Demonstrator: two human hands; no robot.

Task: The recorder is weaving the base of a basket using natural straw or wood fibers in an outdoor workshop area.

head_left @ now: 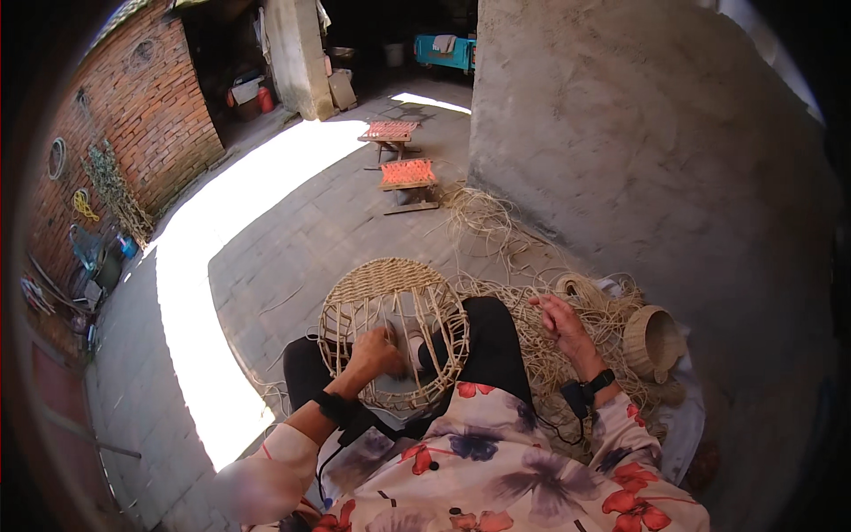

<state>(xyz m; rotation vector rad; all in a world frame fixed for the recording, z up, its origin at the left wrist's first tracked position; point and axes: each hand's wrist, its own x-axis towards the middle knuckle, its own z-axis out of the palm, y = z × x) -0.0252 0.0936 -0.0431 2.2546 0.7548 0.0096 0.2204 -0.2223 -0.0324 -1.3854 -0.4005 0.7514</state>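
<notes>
Between my knees stands a round frame (331,312) wound with straw-coloured cord, its far part closely woven (390,273) and its nearer part crossed by spaced strands. My left hand (372,353) lies over these strands with its fingers curled; the fingertips and anything in them are hidden. To the right of the frame, my right hand (564,321) is raised above a tangled heap of cord (567,350). Its fingers are bent together, pointing left, and whether a thin strand runs through them is too small to make out.
A small woven basket (645,341) lies tipped beside the heap at right, on pale cloth (683,399). Two low stools with red webbing (408,173) stand ahead. Loose cord (483,213) trails by the grey wall (620,115). A brick wall (146,115) rises at left.
</notes>
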